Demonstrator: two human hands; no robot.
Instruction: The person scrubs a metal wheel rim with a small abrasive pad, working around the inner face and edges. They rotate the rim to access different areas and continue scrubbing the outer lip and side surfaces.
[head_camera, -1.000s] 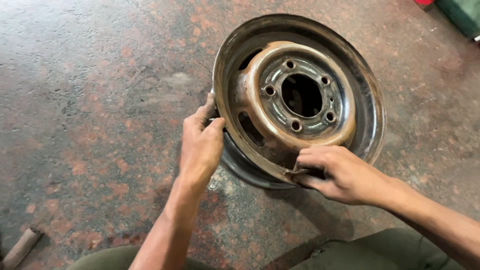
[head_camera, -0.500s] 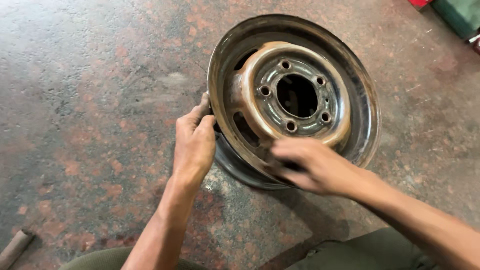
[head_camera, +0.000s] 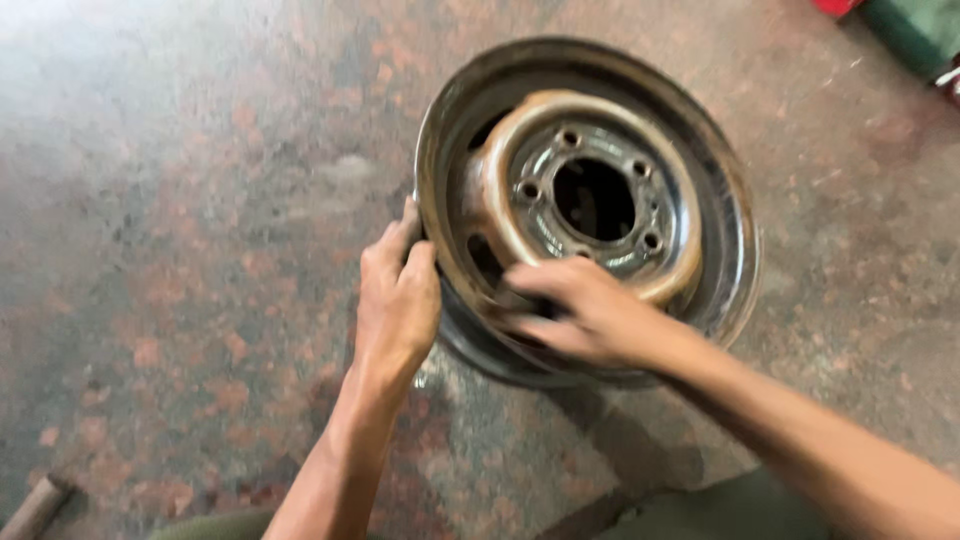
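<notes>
Now | left hand clamped on steel rim edge | right hand blurred, grip unclear | bare floor around

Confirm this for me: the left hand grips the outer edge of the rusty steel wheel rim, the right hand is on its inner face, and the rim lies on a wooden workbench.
One detail is wrong. The left hand does grip the outer edge of the rusty steel wheel rim, and the right hand is on its inner face, but the head view shows the rim on a stained concrete floor, not a wooden workbench.

wheel rim: 1 | hands: 2 – left hand, right hand | pipe end: 1
</notes>
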